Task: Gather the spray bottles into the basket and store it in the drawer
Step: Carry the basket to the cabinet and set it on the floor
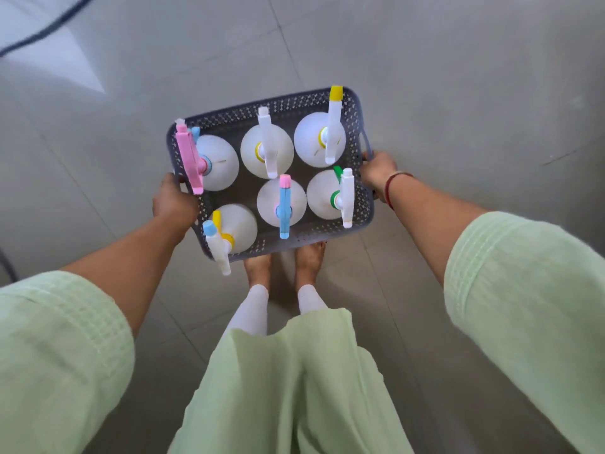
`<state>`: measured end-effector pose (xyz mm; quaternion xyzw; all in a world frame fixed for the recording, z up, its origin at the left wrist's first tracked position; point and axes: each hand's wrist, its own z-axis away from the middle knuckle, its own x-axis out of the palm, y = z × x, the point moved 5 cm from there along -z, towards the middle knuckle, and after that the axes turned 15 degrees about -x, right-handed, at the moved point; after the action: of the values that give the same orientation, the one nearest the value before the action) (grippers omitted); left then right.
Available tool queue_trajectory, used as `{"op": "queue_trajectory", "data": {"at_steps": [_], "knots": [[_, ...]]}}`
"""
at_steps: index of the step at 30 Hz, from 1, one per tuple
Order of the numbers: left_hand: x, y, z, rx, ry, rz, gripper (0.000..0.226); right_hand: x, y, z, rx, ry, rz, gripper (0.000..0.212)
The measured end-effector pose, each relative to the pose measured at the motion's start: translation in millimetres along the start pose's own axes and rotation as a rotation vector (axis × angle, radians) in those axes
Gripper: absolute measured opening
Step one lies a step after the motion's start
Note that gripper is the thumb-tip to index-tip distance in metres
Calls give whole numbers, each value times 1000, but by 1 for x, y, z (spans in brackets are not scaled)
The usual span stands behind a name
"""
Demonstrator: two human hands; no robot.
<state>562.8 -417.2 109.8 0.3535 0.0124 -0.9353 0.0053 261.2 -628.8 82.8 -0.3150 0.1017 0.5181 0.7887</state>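
Observation:
A grey perforated basket hangs in front of me above the floor, carried level between both hands. Several white spray bottles stand upright inside it in two rows. One bottle has a pink trigger head at the left rim, another a yellow-tipped head at the far right, and a blue-and-pink head sits in the middle front. My left hand is shut on the basket's left handle. My right hand is shut on the right handle. No drawer is in view.
Grey tiled floor lies all around. My bare feet stand just below the basket. A dark cable runs across the floor at the far left, beside a bright patch of light.

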Motion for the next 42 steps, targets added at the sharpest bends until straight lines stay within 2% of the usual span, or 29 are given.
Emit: {"op": "queue_trajectory", "data": {"at_steps": [9, 15, 19, 33, 42], "knots": [[-105, 39, 91, 237, -44, -96, 35, -58, -15, 113, 17, 40, -198, 27], [-177, 93, 179, 318, -58, -89, 42, -130, -43, 195, -25, 88, -264, 24], [-200, 127, 237, 397, -52, -89, 39, -181, -46, 239, -12, 136, -334, 29], [-155, 200, 437, 593, -158, -236, 34, -337, 49, 398, 44, 348, -403, 28], [-99, 281, 538, 786, -206, -375, 39, -391, 129, 446, 120, 485, -633, 16]]}}
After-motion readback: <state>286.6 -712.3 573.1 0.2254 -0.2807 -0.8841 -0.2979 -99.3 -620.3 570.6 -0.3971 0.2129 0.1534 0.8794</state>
